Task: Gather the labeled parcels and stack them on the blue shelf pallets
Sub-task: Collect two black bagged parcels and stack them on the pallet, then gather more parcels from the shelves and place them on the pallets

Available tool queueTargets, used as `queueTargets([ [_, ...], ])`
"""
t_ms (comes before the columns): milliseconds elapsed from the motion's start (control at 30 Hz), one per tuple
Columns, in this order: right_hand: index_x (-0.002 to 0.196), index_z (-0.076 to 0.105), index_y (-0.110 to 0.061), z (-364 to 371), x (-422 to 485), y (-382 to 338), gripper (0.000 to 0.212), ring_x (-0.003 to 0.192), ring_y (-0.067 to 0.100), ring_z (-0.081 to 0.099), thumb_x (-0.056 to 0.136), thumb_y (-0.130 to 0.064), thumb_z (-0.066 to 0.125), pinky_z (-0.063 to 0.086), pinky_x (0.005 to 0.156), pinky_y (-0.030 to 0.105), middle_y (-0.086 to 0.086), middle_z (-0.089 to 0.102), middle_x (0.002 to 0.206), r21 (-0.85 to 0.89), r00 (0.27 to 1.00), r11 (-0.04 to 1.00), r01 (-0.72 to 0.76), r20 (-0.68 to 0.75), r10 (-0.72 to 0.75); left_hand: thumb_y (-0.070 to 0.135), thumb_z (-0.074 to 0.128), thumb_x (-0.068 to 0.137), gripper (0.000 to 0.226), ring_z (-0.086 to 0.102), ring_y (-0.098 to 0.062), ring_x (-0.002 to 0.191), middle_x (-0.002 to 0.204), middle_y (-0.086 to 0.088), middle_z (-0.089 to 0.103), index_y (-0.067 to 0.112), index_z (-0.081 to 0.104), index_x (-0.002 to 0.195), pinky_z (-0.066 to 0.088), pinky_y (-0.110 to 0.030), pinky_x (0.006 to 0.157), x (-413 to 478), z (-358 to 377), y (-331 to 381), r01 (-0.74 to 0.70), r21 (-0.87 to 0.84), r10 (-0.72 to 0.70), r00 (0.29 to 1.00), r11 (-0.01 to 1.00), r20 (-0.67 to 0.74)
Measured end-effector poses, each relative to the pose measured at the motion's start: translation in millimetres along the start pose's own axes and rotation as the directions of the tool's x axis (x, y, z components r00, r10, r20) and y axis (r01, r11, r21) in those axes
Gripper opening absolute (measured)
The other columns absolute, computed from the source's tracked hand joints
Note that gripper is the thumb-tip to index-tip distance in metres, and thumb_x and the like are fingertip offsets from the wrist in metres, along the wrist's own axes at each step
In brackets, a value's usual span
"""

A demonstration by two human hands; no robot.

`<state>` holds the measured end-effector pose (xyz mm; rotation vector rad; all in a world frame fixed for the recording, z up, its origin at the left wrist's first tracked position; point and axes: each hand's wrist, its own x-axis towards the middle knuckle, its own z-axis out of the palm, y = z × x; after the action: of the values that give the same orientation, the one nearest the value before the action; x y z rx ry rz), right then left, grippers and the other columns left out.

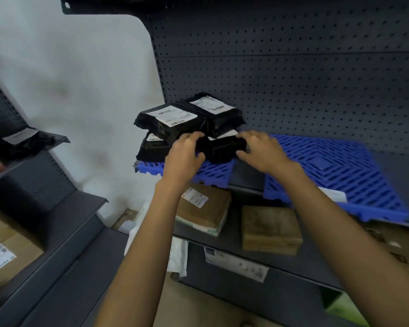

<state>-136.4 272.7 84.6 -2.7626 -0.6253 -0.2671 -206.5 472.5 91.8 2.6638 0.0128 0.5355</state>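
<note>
Parcel stack [175,119] on the left pallet [217,173], second pallet [328,166] to its right.

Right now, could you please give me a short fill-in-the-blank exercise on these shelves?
1. The black parcels sit on the ____ blue pallet.
2. Their labels are ____.
3. The left hand and right hand hold a parcel in the ____ layer.
4. The unlabelled box on the shelf below is ____.
Missing words: left; white; bottom; brown.
</note>
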Motion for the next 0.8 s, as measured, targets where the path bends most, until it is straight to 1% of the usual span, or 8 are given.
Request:
queueTargets([
  [67, 0.143, 0.043, -0.019, -8, -29, 6, 0.053, 0.126, 0.033, 0.047, 0.095, -0.038, 0.055, 0.038, 0.099, 0.045, 0.011, 0.051, 0.139, -0.098, 1.0, 0.995, -0.015, -0.018, 0.013, 0.014, 0.062, 0.092, 0.049, 0.058, -0.033, 0.111, 0.13, -0.011, 0.055, 0.021, 0.05, 0.139, 0.048, -0.042, 0.077, -15, 6, 13, -0.061, 0.029, 0.06, 0.998, 0.998, 0.031],
  [133, 0.139, 0.045, -0.017, -19, -56, 14, 0.051, 0.124, 0.034, 0.047, 0.095, -0.038, 0.056, 0.04, 0.098, 0.046, 0.012, 0.052, 0.135, -0.157, 0.998, 0.986, -0.055, -0.023, 0.052, 0.015, 0.063, 0.091, 0.048, 0.059, -0.034, 0.111, 0.128, -0.011, 0.058, 0.02, 0.051, 0.138, 0.052, -0.045, 0.082, -27, 15, 28, -0.111, 0.041, 0.107, 0.991, 0.993, 0.08],
  [200, 0.135, 0.046, -0.016, -30, -84, 25, 0.046, 0.123, 0.034, 0.047, 0.095, -0.036, 0.056, 0.04, 0.097, 0.046, 0.012, 0.052, 0.134, -0.181, 0.993, 0.977, -0.115, -0.044, 0.108, 0.016, 0.064, 0.091, 0.048, 0.058, -0.034, 0.115, 0.129, -0.01, 0.059, 0.021, 0.052, 0.137, 0.052, -0.049, 0.086, -34, 26, 46, -0.172, 0.043, 0.165, 0.977, 0.984, 0.132],
  [300, 0.132, 0.048, -0.017, -45, -132, 47, 0.043, 0.12, 0.034, 0.049, 0.093, -0.034, 0.057, 0.04, 0.095, 0.046, 0.011, 0.054, 0.13, -0.187, 0.976, 0.959, -0.215, -0.072, 0.205, 0.018, 0.063, 0.092, 0.046, 0.058, -0.034, 0.115, 0.13, -0.008, 0.059, 0.024, 0.052, 0.136, 0.052, -0.047, 0.083, -42, 50, 81, -0.289, 0.05, 0.275, 0.943, 0.956, 0.189],
  [400, 0.128, 0.05, -0.018, -61, -188, 77, 0.041, 0.119, 0.033, 0.05, 0.091, -0.035, 0.058, 0.041, 0.095, 0.044, 0.009, 0.055, 0.125, -0.209, 0.944, 0.921, -0.33, -0.101, 0.315, 0.02, 0.061, 0.092, 0.042, 0.055, -0.034, 0.12, 0.133, -0.005, 0.059, 0.027, 0.054, 0.133, 0.05, -0.049, 0.091, -53, 76, 136, -0.362, -0.014, 0.355, 0.905, 0.932, 0.233],
  [533, 0.127, 0.05, -0.018, -93, -269, 122, 0.042, 0.119, 0.032, 0.051, 0.09, -0.034, 0.058, 0.041, 0.095, 0.042, 0.009, 0.055, 0.125, -0.23, 0.861, 0.831, -0.507, -0.173, 0.477, 0.025, 0.063, 0.091, 0.04, 0.054, -0.032, 0.119, 0.131, -0.003, 0.06, 0.027, 0.057, 0.13, 0.046, -0.045, 0.089, -81, 107, 227, -0.506, -0.082, 0.509, 0.821, 0.859, 0.258],
  [667, 0.127, 0.049, -0.018, -124, -363, 169, 0.042, 0.119, 0.032, 0.049, 0.091, -0.037, 0.057, 0.04, 0.094, 0.042, 0.009, 0.054, 0.125, -0.24, 0.767, 0.729, -0.642, -0.23, 0.599, 0.029, 0.062, 0.09, 0.039, 0.055, -0.031, 0.12, 0.129, -0.002, 0.061, 0.028, 0.057, 0.129, 0.047, -0.045, 0.09, -120, 131, 319, -0.641, -0.126, 0.645, 0.706, 0.758, 0.292],
  [800, 0.132, 0.046, -0.014, -152, -474, 208, 0.048, 0.12, 0.034, 0.048, 0.091, -0.036, 0.057, 0.041, 0.095, 0.045, 0.012, 0.052, 0.126, -0.257, 0.642, 0.589, -0.766, -0.244, 0.727, 0.03, 0.063, 0.09, 0.035, 0.058, -0.032, 0.117, 0.126, -0.003, 0.062, 0.028, 0.059, 0.125, 0.049, -0.044, 0.09, -180, 156, 411, -0.723, -0.196, 0.738, 0.586, 0.662, 0.333],
])
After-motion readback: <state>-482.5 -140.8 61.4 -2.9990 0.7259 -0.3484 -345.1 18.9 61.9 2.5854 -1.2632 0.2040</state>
